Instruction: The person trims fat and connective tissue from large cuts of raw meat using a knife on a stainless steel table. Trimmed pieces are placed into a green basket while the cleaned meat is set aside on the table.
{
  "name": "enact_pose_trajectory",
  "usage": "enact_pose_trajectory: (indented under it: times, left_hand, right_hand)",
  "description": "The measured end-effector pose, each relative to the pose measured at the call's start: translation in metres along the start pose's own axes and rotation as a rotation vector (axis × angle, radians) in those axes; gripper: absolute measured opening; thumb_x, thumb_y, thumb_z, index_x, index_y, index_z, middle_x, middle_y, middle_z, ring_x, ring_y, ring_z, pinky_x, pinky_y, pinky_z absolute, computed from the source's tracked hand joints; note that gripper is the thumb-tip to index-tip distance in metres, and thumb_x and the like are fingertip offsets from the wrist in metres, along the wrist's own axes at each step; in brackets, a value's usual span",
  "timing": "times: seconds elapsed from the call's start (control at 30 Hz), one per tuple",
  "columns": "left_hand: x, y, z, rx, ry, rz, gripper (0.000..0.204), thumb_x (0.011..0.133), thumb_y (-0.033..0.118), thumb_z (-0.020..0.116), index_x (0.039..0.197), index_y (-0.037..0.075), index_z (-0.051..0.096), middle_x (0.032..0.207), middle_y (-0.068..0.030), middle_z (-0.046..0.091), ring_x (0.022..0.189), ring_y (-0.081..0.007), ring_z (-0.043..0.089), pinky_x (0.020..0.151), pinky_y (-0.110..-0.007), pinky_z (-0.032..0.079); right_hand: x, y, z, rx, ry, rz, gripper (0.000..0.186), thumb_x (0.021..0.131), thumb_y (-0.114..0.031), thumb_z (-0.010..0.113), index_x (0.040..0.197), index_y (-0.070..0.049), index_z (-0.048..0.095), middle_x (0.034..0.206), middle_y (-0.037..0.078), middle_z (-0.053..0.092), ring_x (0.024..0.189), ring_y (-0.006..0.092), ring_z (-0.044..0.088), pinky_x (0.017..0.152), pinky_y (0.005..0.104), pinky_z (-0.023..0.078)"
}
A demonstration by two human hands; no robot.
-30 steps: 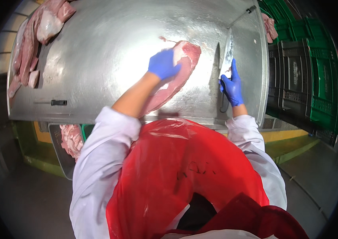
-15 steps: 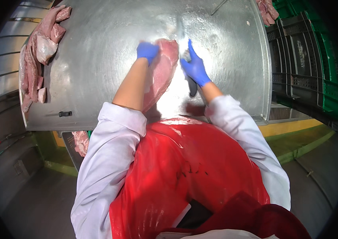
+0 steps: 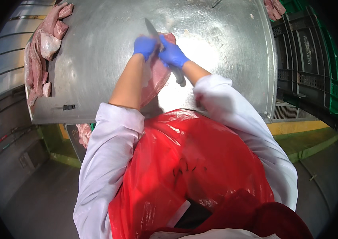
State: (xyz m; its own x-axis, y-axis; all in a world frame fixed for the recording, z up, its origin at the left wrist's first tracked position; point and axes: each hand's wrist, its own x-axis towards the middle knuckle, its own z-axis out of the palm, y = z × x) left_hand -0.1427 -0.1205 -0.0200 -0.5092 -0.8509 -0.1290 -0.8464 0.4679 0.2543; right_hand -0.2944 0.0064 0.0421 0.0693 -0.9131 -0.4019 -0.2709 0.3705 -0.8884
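"What's closest to the wearer?"

"A red apron (image 3: 201,159), with a white sleeve (image 3: 111,139) on each side. Just past it comes the near edge of the steel worktop (image 3: 97,59); a small black-handled tool (image 3: 69,107) lies near that edge, off to the left."

"And the meat?"

"The long pink slab of meat (image 3: 153,85) lies on the worktop, straight ahead, pointing away from the body. The left hand (image 3: 144,46), blue-gloved, is at its left edge towards the far end; it's blurred, so I can't tell whether that grip is closed."

"The other one?"

"The right hand (image 3: 172,55), gloved too, is over the slab, its grip wrapped round the handle of a knife (image 3: 151,28). The blade slants forward and left, its tip beyond both hands."

"Further out?"

"More meat pieces (image 3: 50,46) at the worktop's far left, and black crates (image 3: 289,77) beyond its right side."
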Motion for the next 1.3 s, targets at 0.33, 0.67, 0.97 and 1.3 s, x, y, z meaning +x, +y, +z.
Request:
enact_pose_trajectory:
  times: [0.33,0.67,0.97,1.3]
  left_hand:
    - [0.01,0.009,-0.045,-0.223,-0.03,0.193,0.022,0.09,0.016,0.057,0.08,0.001,0.069,0.065,-0.0035,0.057,0.052,-0.0114,0.048,0.048,-0.029,0.038]
    - [0.012,0.004,-0.051,-1.038,-0.117,-0.109,0.013,0.091,0.007,0.057,0.083,-0.002,0.061,0.068,-0.0034,0.053,0.051,-0.0075,0.04,0.043,-0.022,0.028]
    - [0.008,-0.015,-0.065,-1.233,-0.098,-0.098,0.015,0.092,0.009,0.057,0.086,-0.004,0.061,0.076,-0.0091,0.058,0.057,-0.0105,0.044,0.049,-0.025,0.032]
    - [-0.005,0.019,-0.099,-1.79,-0.239,-0.304,0.024,0.092,0.016,0.063,0.098,-0.007,0.061,0.087,-0.0133,0.063,0.064,-0.0119,0.052,0.056,-0.024,0.046]
  right_hand:
    - [0.003,-0.015,-0.001,-0.043,-0.011,-0.037,0.082,0.088,-0.012,0.052,0.16,-0.008,0.011,0.081,0.023,0.07,0.065,0.0311,0.071,0.064,0.0407,0.058]
    - [-0.021,-0.008,0.001,-0.102,-0.091,0.005,0.079,0.089,-0.017,0.053,0.16,-0.015,0.019,0.079,0.02,0.069,0.058,0.0278,0.069,0.061,0.0396,0.058]
    - [-0.067,0.001,0.002,-0.053,-0.231,-0.027,0.076,0.091,-0.017,0.053,0.16,-0.014,0.022,0.078,0.014,0.068,0.063,0.0229,0.068,0.068,0.0393,0.059]
    - [-0.074,0.011,0.017,-0.103,-0.199,-0.088,0.073,0.091,-0.017,0.055,0.158,-0.011,0.027,0.083,0.019,0.07,0.065,0.0249,0.07,0.065,0.0414,0.058]
